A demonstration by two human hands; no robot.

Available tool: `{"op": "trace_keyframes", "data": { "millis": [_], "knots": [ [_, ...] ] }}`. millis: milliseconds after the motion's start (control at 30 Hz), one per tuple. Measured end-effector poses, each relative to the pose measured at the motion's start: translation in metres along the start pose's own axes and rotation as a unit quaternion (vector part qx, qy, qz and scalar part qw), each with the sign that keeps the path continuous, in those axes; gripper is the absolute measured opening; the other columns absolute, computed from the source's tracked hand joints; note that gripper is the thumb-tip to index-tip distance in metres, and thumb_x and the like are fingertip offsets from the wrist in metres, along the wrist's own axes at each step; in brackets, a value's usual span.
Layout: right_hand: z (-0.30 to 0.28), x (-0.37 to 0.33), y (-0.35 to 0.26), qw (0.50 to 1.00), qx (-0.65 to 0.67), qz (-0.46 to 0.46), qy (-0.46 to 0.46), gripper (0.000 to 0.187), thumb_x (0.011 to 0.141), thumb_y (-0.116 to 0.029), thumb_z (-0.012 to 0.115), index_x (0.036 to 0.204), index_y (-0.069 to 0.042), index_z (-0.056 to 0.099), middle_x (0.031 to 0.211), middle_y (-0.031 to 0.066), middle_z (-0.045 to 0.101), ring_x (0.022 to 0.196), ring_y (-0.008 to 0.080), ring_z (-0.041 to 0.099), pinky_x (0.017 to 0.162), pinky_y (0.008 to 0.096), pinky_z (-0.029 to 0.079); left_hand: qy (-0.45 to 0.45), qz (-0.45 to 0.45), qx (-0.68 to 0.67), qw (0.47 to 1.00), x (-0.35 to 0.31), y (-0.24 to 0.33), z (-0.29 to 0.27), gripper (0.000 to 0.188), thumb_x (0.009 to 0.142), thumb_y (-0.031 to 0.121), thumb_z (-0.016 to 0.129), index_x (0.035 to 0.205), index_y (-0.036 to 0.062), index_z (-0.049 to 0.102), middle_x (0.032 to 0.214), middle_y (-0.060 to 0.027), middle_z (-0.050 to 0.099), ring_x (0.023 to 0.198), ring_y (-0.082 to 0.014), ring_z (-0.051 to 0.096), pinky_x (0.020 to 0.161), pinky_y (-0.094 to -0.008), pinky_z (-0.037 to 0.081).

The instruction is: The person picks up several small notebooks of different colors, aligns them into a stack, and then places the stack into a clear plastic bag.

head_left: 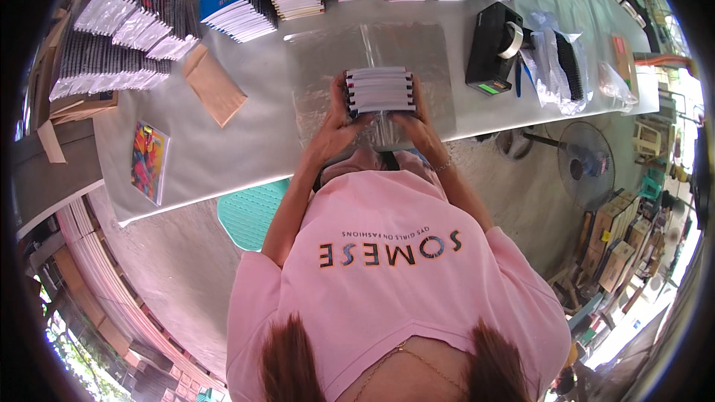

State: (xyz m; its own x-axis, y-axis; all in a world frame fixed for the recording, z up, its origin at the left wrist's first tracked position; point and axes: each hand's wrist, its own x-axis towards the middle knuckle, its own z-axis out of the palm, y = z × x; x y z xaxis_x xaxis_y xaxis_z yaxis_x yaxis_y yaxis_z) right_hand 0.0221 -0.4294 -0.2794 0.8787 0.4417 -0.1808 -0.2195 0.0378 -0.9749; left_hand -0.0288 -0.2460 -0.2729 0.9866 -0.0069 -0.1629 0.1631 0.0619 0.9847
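- Notebooks (pixel 380 91): stacked, held over the plastic sheet (pixel 426 52) on the table (pixel 261 141).
- Left hand (pixel 339 119): clasping their left side.
- Right hand (pixel 418 120): clasping their right side, thumb near.

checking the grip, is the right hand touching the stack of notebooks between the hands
Touching. The head view shows the right hand pressed along the right side of the stack of notebooks, with no gap visible.
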Motion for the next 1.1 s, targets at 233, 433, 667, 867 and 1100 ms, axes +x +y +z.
{"op": "trace_keyframes", "data": {
  "millis": [233,433,667,867,1100],
  "knots": [
    [-0.011,-0.006,-0.002,0.993,-0.082,0.02,-0.083,0.082,0.079,0.009,0.056,0.15,-0.005,0.016,0.14,0.0116,0.038,0.133,0.0213,0.033,0.112,0.0329,0.024,-0.007,0.087,0.096,0.992,-0.008,-0.011,-0.004,0.09,0.083,-0.004,0.062,0.151,0.0077,0.004,0.149,-0.0179,0.022,0.141,-0.0304,0.022,0.114,-0.0389,0.023],
    [-0.02,-0.003,0.002,0.985,-0.106,-0.032,-0.131,0.077,0.089,0.004,0.056,0.151,-0.006,0.013,0.144,0.0088,0.036,0.131,0.0167,0.033,0.11,0.0299,0.024,-0.004,0.08,0.143,0.986,-0.012,-0.012,-0.003,0.09,0.084,-0.005,0.058,0.152,0.0081,0.001,0.154,-0.0174,0.013,0.143,-0.0328,0.016,0.116,-0.0406,0.019],
    [-0.026,0.004,0.012,0.978,-0.137,-0.015,-0.155,0.062,0.092,0.001,0.055,0.146,-0.003,0.026,0.142,0.0072,0.037,0.129,0.0161,0.034,0.11,0.0301,0.026,-0.008,0.071,0.088,0.994,-0.013,-0.029,0.0,0.092,0.086,-0.006,0.054,0.151,0.008,-0.009,0.156,-0.0187,0.006,0.145,-0.0344,0.008,0.118,-0.0418,0.013],
    [-0.03,0.007,0.014,0.971,-0.172,0.018,-0.165,0.084,0.088,0.004,0.056,0.151,-0.004,0.001,0.149,0.0182,0.028,0.138,0.0235,0.029,0.112,0.0337,0.025,0.015,0.071,0.174,0.982,-0.016,-0.017,0.0,0.089,0.085,-0.005,0.055,0.151,0.0059,-0.005,0.153,-0.0202,0.014,0.144,-0.0351,0.013,0.117,-0.0417,0.016],
    [-0.027,0.005,-0.015,0.947,-0.264,-0.051,-0.174,0.081,0.085,0.008,0.056,0.15,-0.004,0.009,0.148,0.0209,0.03,0.14,0.0299,0.029,0.112,0.0375,0.028,0.008,0.044,0.119,0.992,-0.016,-0.009,-0.003,0.087,0.085,0.0,0.06,0.151,0.0069,0.003,0.151,-0.0194,0.023,0.142,-0.0281,0.022,0.114,-0.0376,0.022]
  ]
}}
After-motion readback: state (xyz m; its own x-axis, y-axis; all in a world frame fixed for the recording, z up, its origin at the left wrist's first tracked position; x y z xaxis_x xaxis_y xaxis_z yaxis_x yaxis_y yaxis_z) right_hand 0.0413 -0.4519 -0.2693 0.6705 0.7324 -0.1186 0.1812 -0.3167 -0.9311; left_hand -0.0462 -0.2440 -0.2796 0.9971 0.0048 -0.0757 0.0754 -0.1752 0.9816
